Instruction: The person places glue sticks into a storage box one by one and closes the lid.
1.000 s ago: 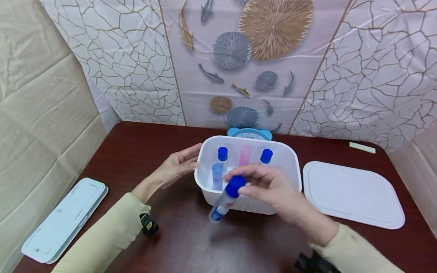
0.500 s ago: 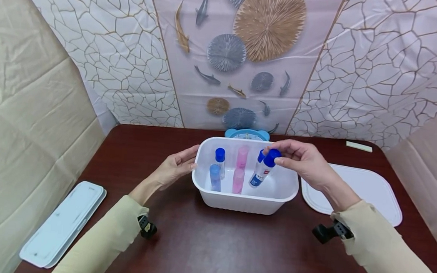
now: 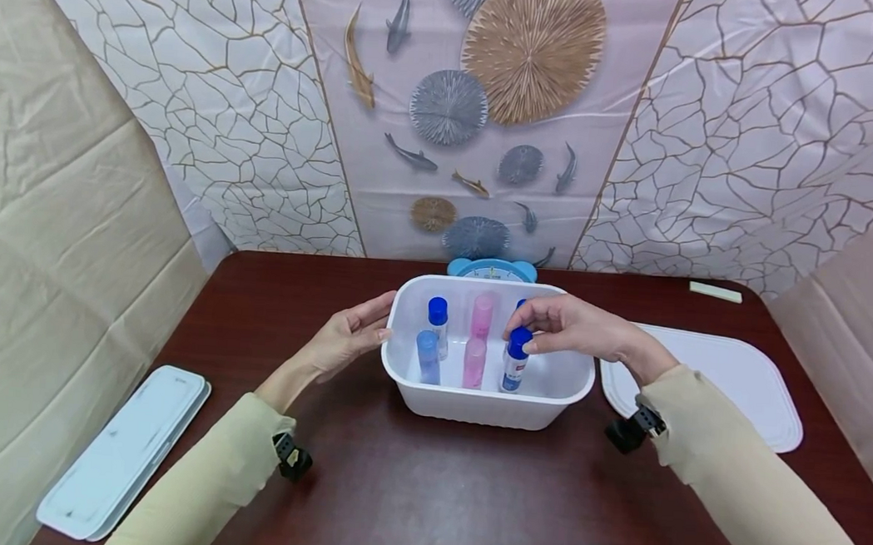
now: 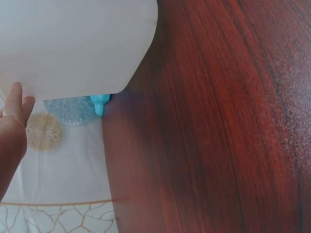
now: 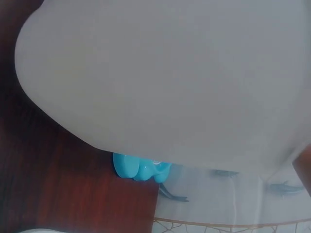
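Observation:
In the head view a white plastic tub [image 3: 476, 408] stands mid-table with several glue sticks upright in it. My right hand [image 3: 583, 330] reaches over its right side and pinches the blue cap of a clear glue stick [image 3: 515, 362], upright near the front wall. Behind that hand, another blue cap is mostly hidden. Left of the held one are two pink glue sticks [image 3: 474, 362], then a light blue one [image 3: 427, 357] with a blue-capped one [image 3: 437, 313] behind it. My left hand [image 3: 342, 340] rests its extended fingers against the tub's left end.
A white lid [image 3: 729, 390] lies on the right, partly behind the right forearm. Flat white pieces [image 3: 121, 453] are stacked at the left edge. Behind the tub sits a light-blue dial scale [image 3: 492, 269]; a pale strip [image 3: 716, 292] lies at the back right.
My right hand has carried the blue-capped glue stick from in front of the tub into it, then lowered it, tilted at first and now upright. The left hand stays at the tub's left end.

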### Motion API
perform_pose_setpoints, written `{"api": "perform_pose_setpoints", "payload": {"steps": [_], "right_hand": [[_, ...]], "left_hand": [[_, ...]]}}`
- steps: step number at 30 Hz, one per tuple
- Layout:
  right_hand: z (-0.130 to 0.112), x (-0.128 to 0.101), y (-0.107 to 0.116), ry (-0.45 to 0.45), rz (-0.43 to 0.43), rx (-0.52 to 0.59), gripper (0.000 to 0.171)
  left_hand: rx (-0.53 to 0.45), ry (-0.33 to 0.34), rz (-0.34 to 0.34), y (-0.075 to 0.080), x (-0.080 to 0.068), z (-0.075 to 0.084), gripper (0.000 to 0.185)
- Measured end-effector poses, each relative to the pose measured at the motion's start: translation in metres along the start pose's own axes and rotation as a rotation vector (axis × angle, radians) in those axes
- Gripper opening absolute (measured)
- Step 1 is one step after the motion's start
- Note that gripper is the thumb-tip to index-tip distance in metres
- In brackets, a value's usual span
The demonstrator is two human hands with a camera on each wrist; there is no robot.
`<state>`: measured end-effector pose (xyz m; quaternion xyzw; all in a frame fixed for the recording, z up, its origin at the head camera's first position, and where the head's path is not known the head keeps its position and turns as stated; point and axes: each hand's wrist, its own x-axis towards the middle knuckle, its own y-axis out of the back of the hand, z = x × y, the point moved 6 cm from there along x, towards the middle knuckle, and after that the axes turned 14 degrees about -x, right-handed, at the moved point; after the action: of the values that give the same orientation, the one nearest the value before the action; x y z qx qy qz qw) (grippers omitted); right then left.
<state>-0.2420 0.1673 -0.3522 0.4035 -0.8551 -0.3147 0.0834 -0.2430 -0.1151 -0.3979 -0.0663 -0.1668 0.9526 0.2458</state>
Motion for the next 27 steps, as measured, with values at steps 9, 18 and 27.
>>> {"api": "perform_pose_setpoints", "payload": {"steps": [9,18,27], "right_hand": [[-0.001,0.012,-0.008,-0.032,-0.12,-0.026,0.026],[0.0,0.011,-0.011,-0.027,-0.141,-0.035,0.027],[-0.006,0.005,-0.012,-0.016,-0.159,-0.096,0.028]], "left_hand": [[-0.007,0.0,-0.003,-0.001,-0.001,0.001,0.065],[-0.018,-0.002,-0.008,0.0,0.0,-0.001,0.066],[-0.015,0.001,0.003,0.0,0.0,0.0,0.065]]}}
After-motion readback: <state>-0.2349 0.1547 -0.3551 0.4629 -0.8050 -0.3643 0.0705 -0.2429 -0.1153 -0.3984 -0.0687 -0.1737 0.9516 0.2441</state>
